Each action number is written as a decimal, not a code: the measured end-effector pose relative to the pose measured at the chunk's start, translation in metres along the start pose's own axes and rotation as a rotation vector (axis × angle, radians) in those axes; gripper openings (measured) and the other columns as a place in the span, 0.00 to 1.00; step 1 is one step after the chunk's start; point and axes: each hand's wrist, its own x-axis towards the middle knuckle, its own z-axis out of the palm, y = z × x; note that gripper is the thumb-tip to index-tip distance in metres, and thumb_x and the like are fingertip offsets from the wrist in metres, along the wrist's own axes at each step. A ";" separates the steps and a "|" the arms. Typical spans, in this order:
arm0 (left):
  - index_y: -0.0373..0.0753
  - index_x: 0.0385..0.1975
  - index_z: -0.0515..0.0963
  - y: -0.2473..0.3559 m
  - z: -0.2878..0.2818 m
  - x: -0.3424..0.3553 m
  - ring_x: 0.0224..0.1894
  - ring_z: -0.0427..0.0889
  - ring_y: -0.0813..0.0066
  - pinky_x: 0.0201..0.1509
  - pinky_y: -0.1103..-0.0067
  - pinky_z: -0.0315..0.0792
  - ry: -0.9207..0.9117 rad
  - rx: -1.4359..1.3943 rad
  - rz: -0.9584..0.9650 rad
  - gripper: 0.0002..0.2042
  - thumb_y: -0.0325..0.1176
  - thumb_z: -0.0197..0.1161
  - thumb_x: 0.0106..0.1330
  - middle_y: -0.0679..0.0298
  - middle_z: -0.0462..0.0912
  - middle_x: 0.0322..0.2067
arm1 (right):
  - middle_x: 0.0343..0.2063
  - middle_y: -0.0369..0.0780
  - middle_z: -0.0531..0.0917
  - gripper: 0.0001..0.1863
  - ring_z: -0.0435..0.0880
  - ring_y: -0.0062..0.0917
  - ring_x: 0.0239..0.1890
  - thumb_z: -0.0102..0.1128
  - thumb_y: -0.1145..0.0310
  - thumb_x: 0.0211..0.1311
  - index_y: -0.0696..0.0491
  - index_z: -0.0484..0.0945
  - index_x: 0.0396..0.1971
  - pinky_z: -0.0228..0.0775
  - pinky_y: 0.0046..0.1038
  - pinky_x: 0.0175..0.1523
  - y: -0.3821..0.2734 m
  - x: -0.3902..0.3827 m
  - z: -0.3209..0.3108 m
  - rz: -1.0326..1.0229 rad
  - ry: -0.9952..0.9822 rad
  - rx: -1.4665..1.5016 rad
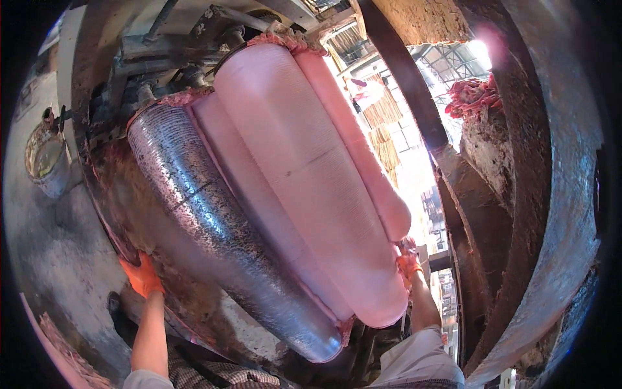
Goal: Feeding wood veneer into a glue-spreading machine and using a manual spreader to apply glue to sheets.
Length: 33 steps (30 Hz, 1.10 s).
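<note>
My left hand (141,275), in an orange glove, grips a stained metal edge (105,227) at the lower left. My right hand (409,264), also gloved in orange, is closed beside the pink-covered rollers (304,175), near their lower right ends; what it holds is too small to make out. A mottled metal roller (188,188) lies slanting alongside the pink ones, left of them. Ragged pink material (278,35) hangs at the rollers' upper ends, and more shows at their lower ends.
Metal framework (162,48) stands behind the rollers. A dirty bucket (46,159) is at the far left on the grey floor (45,246). Curved, crusted metal beams (525,162) rise at the right, with red stringy material (470,97) among them. A bright roofed space shows beyond.
</note>
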 end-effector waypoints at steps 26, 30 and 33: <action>0.40 0.61 0.66 -0.036 -0.001 0.007 0.56 0.76 0.48 0.57 0.58 0.69 -0.106 -0.017 -0.027 0.34 0.57 0.57 0.61 0.51 0.75 0.57 | 0.30 0.45 0.85 0.09 0.85 0.45 0.35 0.53 0.61 0.61 0.47 0.75 0.38 0.75 0.44 0.40 -0.220 -0.308 0.136 -0.498 -0.027 -0.660; 0.41 0.71 0.57 -0.059 0.006 0.021 0.61 0.72 0.48 0.61 0.61 0.69 -0.193 0.092 -0.045 0.43 0.63 0.55 0.62 0.51 0.68 0.65 | 0.29 0.44 0.85 0.09 0.85 0.44 0.34 0.48 0.65 0.61 0.47 0.74 0.39 0.75 0.45 0.37 -0.176 -0.328 0.135 -0.648 -0.009 -0.721; 0.41 0.64 0.62 -0.064 -0.002 0.019 0.57 0.75 0.48 0.57 0.59 0.70 -0.105 0.077 -0.015 0.38 0.62 0.56 0.60 0.50 0.72 0.60 | 0.26 0.46 0.83 0.08 0.84 0.46 0.33 0.55 0.63 0.57 0.45 0.74 0.37 0.74 0.46 0.37 -0.141 -0.355 0.120 -0.669 0.254 -0.738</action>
